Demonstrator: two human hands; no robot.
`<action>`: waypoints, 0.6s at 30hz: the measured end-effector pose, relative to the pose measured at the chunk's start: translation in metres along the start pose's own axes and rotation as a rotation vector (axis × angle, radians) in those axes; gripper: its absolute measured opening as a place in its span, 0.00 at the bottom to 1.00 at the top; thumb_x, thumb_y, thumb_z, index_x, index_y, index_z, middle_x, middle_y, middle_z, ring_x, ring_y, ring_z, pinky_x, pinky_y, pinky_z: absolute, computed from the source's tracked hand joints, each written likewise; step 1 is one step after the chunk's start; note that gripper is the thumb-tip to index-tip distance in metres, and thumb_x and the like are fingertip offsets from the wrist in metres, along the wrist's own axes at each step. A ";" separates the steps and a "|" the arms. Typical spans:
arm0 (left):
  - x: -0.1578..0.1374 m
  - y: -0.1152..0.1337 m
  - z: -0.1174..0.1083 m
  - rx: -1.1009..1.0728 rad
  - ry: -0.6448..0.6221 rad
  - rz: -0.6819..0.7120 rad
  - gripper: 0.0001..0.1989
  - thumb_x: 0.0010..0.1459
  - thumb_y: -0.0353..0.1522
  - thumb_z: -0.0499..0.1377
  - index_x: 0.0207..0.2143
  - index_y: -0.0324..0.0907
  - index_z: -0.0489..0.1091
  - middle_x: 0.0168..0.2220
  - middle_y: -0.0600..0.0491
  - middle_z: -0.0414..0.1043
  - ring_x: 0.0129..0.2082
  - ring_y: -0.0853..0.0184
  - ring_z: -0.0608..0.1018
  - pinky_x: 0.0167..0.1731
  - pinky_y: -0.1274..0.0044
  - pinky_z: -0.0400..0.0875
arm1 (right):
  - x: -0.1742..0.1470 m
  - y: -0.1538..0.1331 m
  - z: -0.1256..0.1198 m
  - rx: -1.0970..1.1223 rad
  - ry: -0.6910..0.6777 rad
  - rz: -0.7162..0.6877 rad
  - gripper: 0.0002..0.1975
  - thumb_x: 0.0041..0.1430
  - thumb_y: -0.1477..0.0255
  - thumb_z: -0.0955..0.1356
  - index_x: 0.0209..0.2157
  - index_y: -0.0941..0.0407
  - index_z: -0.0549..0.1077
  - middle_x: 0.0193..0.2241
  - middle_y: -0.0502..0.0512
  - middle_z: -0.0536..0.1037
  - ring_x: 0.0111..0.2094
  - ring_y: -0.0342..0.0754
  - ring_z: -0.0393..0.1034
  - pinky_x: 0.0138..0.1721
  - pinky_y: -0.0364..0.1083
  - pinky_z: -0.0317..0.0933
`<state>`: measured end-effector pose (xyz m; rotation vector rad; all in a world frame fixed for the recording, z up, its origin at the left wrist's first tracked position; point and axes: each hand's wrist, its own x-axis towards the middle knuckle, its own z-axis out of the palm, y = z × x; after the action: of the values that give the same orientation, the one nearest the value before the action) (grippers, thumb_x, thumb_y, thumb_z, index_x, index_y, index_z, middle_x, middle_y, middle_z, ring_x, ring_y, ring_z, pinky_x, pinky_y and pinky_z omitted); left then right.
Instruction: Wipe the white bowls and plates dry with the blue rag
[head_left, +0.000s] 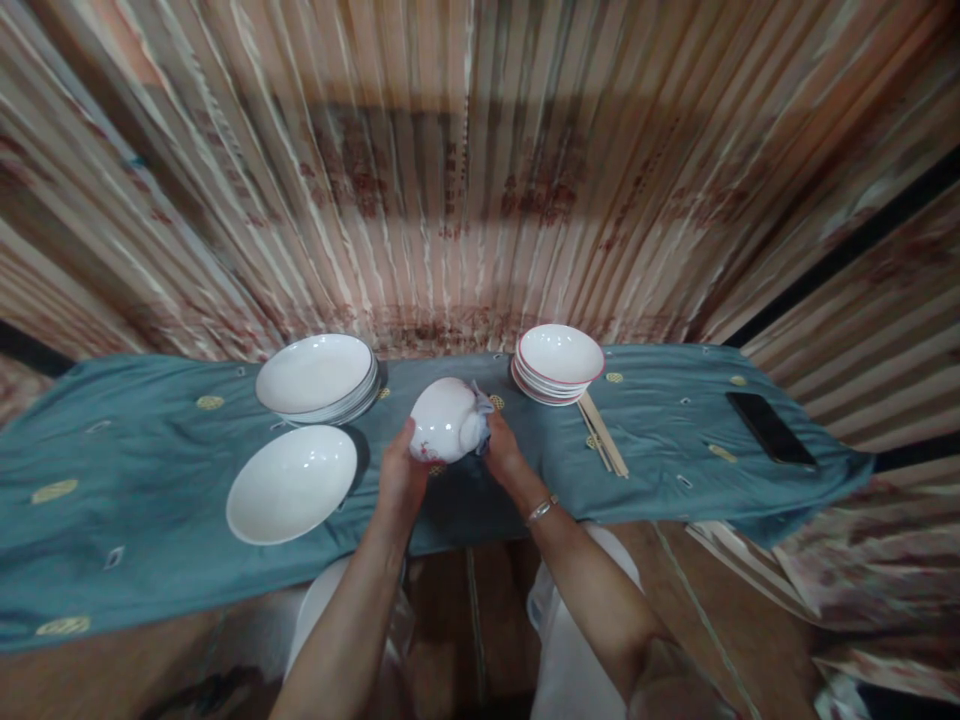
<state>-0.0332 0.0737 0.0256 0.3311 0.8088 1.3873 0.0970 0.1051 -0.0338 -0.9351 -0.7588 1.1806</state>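
Item: one white bowl [441, 420] with a reddish floral mark, held in front of the body over the counter [675, 420]; turned on its side, foot toward the right.

Left hand [401, 472]: closed on the bowl's left edge, thumb along the near side; remaining fingers mostly hidden. Forearm slants up from the lower left, wrist nearly straight.

Right hand [504, 448]: gathered around a grey-blue cloth [482, 412], which lies against the bowl's foot; exact finger placing cannot be told. Forearm reaches in from the lower right, bracelet [541, 510] at the wrist.

Step, as judged: wiping the bowl's underside.

Handling notes: left hold best kept firm at the edge, since smooth glaze may slip; cloth best worked round inside the foot ring, then outward over the wall, the bowl being turned by the left hand; pressure light; bowl kept low and clear of neighbouring ware.

Neighbouring ware: plate stack [319, 375] and single dish [292, 487], left; red-rimmed bowl stack [561, 357] and chopsticks [606, 438], right.
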 end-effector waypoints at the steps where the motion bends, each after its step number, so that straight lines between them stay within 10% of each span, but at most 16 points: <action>1: -0.002 0.002 0.003 -0.023 0.010 -0.026 0.15 0.59 0.35 0.59 0.44 0.35 0.75 0.39 0.45 0.80 0.44 0.59 0.80 0.50 0.68 0.72 | -0.001 0.001 0.001 0.019 0.003 0.016 0.25 0.57 0.58 0.63 0.53 0.52 0.72 0.48 0.50 0.78 0.52 0.48 0.70 0.59 0.52 0.60; 9: -0.005 0.006 0.012 -0.170 0.031 -0.104 0.23 0.66 0.36 0.48 0.61 0.38 0.63 0.48 0.44 0.78 0.53 0.60 0.76 0.59 0.64 0.64 | -0.019 0.006 0.000 -0.235 0.038 -0.137 0.28 0.61 0.57 0.61 0.59 0.54 0.67 0.59 0.55 0.70 0.61 0.50 0.61 0.65 0.54 0.50; 18: 0.004 0.007 0.006 -0.179 0.014 -0.062 0.22 0.63 0.38 0.53 0.57 0.39 0.67 0.49 0.44 0.77 0.53 0.60 0.76 0.56 0.66 0.67 | -0.058 0.018 0.012 -0.659 -0.046 -0.300 0.31 0.67 0.65 0.57 0.68 0.60 0.47 0.69 0.61 0.50 0.70 0.49 0.41 0.69 0.56 0.38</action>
<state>-0.0341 0.0804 0.0331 0.1573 0.6948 1.3938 0.0653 0.0528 -0.0452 -1.2756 -1.3175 0.6894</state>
